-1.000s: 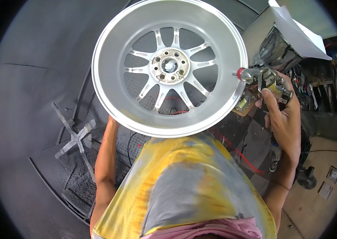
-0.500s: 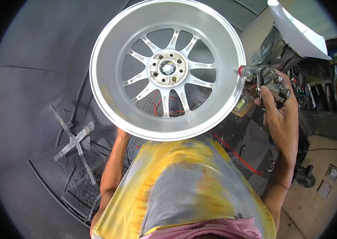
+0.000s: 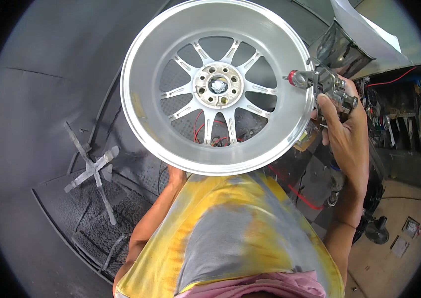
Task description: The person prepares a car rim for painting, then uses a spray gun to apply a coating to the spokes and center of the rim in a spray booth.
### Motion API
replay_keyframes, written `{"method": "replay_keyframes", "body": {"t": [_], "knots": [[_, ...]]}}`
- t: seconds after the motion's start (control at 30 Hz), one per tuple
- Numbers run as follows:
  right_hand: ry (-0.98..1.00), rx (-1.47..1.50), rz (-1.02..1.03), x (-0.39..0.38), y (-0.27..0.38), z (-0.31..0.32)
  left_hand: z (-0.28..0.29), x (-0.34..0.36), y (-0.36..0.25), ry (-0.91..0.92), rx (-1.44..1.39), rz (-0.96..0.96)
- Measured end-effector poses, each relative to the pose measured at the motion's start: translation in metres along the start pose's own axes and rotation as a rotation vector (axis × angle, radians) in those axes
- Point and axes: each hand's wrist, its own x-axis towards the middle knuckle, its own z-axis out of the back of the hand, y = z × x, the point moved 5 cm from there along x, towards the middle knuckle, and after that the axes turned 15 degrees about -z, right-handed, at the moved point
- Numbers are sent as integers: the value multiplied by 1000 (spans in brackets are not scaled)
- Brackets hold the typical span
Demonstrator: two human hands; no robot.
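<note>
Right hand (image 3: 345, 134) raised, forearm upright, fingers wrapped tight round one spray gun (image 3: 326, 85), red-tipped nozzle aimed leftward at rim of one silver alloy wheel (image 3: 218, 87). Left hand (image 3: 175, 174) under wheel's lower edge, mostly hidden; grip impossible to tell. One cross-shaped metal stand (image 3: 92, 171) well left of left hand.

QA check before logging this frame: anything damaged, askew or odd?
The alloy wheel shows a yellowish patch on its left inner barrel and a discoloured hub. The spray gun in the right hand sits at its rim. Overspray coats the apron.
</note>
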Motion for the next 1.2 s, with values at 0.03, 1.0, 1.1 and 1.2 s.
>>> {"method": "replay_keyframes", "body": {"t": [0.03,1.0,1.1,1.2], "knots": [[12,-17,9,3,2,-1,-3,0,-2,-22,-22,8],[-87,-141,83,5,18,-35,76,106,-25,52,-3,-239],[-33,-122,38,0,15,-46,70,66,-3,-11,-2,-237],[7,-108,-2,-5,19,-48,44,22,5,-72,3,-212]]}}
